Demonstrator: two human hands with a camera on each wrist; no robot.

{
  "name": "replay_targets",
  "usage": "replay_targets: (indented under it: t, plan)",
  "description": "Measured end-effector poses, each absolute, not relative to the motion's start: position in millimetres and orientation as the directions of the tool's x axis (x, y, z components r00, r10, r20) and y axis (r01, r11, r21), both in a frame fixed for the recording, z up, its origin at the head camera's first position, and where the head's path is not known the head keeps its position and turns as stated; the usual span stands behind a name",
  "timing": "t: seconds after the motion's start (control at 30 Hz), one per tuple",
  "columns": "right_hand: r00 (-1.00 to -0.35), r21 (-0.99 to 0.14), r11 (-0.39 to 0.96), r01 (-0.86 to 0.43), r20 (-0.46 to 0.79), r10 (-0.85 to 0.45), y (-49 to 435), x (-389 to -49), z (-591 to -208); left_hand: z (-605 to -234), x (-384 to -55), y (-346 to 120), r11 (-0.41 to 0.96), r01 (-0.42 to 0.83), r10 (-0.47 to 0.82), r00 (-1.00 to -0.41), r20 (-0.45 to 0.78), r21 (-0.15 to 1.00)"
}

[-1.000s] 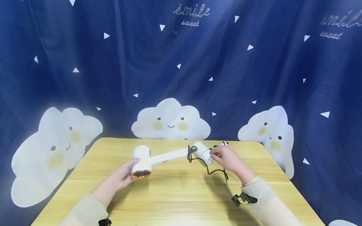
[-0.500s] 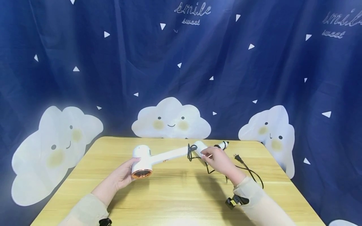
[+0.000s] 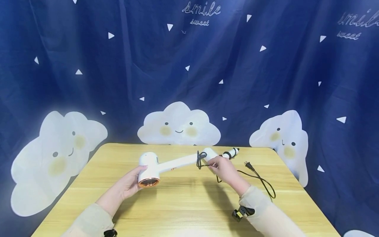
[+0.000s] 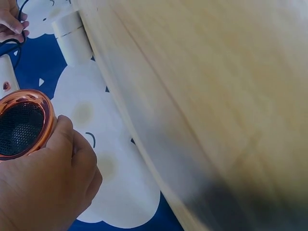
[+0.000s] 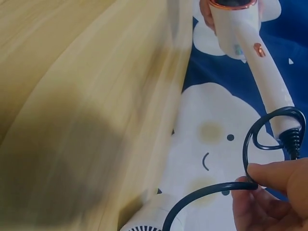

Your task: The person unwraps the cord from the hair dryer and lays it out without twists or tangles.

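Note:
My left hand (image 3: 131, 182) grips the head of a white hair dryer (image 3: 177, 162) by its side, raised over the table. A copper ring (image 4: 48, 113) surrounds the dark mesh at its end in the left wrist view. The dryer's handle points right, and its black cord (image 5: 207, 189) is looped around the handle's end. Between thumb and fingers, my right hand (image 3: 226, 171) pinches that cord close to the loop, as the right wrist view shows. Behind the right hand lies a white cylinder (image 3: 209, 154), partly hidden by it.
A white tapered tool with black bands (image 3: 231, 153) lies at the back right of the wooden table (image 3: 177, 210). The cord's two-prong plug (image 3: 249, 165) rests on the right side. A blue curtain (image 3: 165, 65) with clouds hangs behind the table.
My right hand has moved left and slightly down toward the dryer's handle end, pinching the cord. The plug and cord tail have come into sight on the right. The left hand stays put.

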State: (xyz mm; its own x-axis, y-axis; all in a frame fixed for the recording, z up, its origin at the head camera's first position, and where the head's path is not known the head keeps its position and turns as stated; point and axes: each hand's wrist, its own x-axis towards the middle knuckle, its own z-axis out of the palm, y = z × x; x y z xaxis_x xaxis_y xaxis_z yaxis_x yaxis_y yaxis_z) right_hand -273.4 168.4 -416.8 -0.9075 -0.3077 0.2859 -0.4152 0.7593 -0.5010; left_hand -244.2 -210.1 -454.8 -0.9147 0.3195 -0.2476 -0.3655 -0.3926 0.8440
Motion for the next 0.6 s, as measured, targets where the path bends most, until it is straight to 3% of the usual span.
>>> replay_targets:
  t: [0.6]
  plan:
    - [-0.838, -0.378, 0.758, -0.532, 0.359, -0.410, 165.5, -268.8, -420.7, -454.3, -242.5, -207.5, -0.420, -0.375, 0.327, -0.912, -0.248, 0.826]
